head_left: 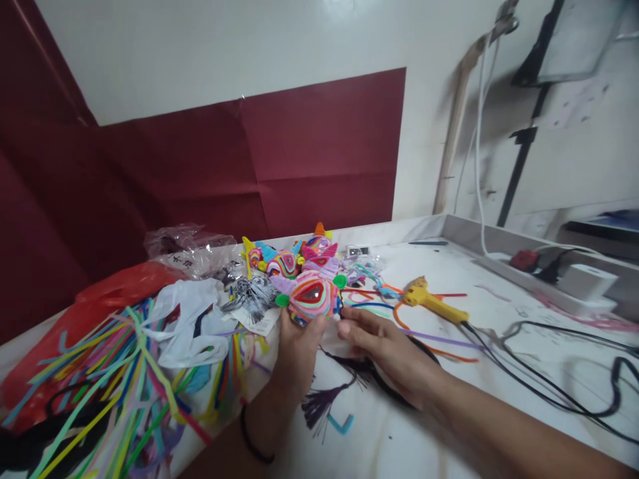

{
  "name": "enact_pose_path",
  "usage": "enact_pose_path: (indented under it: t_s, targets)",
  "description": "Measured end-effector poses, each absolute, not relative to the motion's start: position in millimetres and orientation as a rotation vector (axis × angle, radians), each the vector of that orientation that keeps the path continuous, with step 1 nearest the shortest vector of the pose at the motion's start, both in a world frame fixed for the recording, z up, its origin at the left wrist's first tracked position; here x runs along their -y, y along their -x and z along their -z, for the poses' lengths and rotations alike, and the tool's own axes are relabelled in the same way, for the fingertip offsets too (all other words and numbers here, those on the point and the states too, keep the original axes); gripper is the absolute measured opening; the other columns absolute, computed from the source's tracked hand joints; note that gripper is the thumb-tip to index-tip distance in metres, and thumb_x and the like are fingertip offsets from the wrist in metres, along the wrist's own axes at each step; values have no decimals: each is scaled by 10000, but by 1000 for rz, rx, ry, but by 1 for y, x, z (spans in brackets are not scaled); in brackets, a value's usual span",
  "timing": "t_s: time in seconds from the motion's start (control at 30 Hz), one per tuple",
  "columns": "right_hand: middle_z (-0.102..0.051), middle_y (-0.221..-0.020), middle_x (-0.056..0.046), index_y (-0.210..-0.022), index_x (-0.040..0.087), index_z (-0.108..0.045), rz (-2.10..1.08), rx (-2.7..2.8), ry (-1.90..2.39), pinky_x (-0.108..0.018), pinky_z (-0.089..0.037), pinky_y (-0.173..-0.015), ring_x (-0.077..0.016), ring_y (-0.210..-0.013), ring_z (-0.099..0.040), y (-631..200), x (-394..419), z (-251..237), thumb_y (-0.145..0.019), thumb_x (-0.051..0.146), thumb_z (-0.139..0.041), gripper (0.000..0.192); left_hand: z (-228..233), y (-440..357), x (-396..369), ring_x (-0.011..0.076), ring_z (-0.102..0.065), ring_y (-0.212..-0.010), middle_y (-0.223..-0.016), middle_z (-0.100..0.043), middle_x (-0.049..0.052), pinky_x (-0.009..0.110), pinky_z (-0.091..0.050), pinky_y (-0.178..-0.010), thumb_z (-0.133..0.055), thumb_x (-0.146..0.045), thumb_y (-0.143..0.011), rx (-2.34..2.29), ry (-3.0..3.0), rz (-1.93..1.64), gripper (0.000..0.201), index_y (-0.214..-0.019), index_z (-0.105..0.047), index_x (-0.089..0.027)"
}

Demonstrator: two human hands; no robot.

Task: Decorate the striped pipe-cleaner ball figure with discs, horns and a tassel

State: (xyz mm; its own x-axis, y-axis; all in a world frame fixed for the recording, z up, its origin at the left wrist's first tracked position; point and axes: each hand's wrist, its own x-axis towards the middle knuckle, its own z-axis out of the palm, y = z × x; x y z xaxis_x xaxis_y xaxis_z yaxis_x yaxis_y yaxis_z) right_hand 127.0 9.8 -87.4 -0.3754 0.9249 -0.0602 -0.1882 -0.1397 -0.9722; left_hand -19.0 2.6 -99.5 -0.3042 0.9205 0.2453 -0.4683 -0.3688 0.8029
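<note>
A rounded pink craft piece [312, 296], made of coiled fuzzy pipe cleaners, has green ears and a shiny red centre. My left hand [299, 346] is closed around its lower left side, the thumb in front. At its lower right edge, the fingers of my right hand [372, 339] are drawn together; whatever lies between the fingertips is too small to make out. Below, a dark purple tassel [319, 402] rests on the table beside a bent blue pipe-cleaner piece [342, 424]. Similar coloured craft pieces [282, 263] are grouped just behind the pink one.
Bundled pipe cleaners [134, 372] spread over the left, beside a red plastic bag [114, 286] and a white bag [187, 319]. Grey tassels [252, 296] lie behind my left hand. To the right are a yellow glue gun [439, 303], black cables [544, 392] and a power strip [569, 299].
</note>
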Motion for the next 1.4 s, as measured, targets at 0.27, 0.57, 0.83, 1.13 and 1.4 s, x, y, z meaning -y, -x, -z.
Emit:
enact_pose_path:
  t_s: [0.27, 0.57, 0.83, 1.13, 1.4]
  targets:
    - [-692, -1058, -57, -995, 193, -706, -1743, 1096, 742, -261, -439, -724, -209, -1019, -587, -117, 4, 92, -680, 569, -819, 503, 99, 11, 6, 293, -648, -1160, -1205, -694, 115, 480, -440, -1074, -813, -257, -689, -744, -1002, -1789, 736, -1333, -458, -236]
    - [-741, -1083, -72, -1039, 189, -735, -1828, 915, 526, -297, -496, -829, -214, -1009, -656, -103, 8, 90, -728, 501, -825, 449, 99, 5, 12, 270, -653, -1159, -1217, -693, 95, 457, -441, -1083, -847, -260, -681, -718, -1000, -1782, 781, -1346, -437, -245]
    - [-768, -1052, -88, -977, 166, -757, -1863, 788, 443, -347, -535, -910, -245, -1048, -677, -101, 9, 87, -698, 431, -868, 400, 104, 3, 13, 257, -676, -1102, -1155, -706, 83, 420, -510, -984, -840, -229, -684, -746, -1029, -1784, 685, -1257, -465, -235]
    - [-783, -988, -82, -907, 162, -767, -1852, 721, 387, -370, -538, -944, -263, -1039, -690, -103, 7, 91, -652, 291, -893, 313, 112, 4, 9, 268, -644, -1159, -1255, -657, 101, 441, -482, -1029, -850, -222, -658, -704, -1049, -1761, 698, -1232, -454, -245]
    - [-783, -968, -73, -795, 170, -743, -1865, 740, 373, -363, -551, -893, -264, -1020, -691, -113, 7, 82, -681, 322, -864, 225, 118, 6, -1, 298, -627, -1184, -1314, -618, 125, 461, -501, -1001, -835, -206, -618, -626, -1112, -1651, 735, -1250, -465, -255]
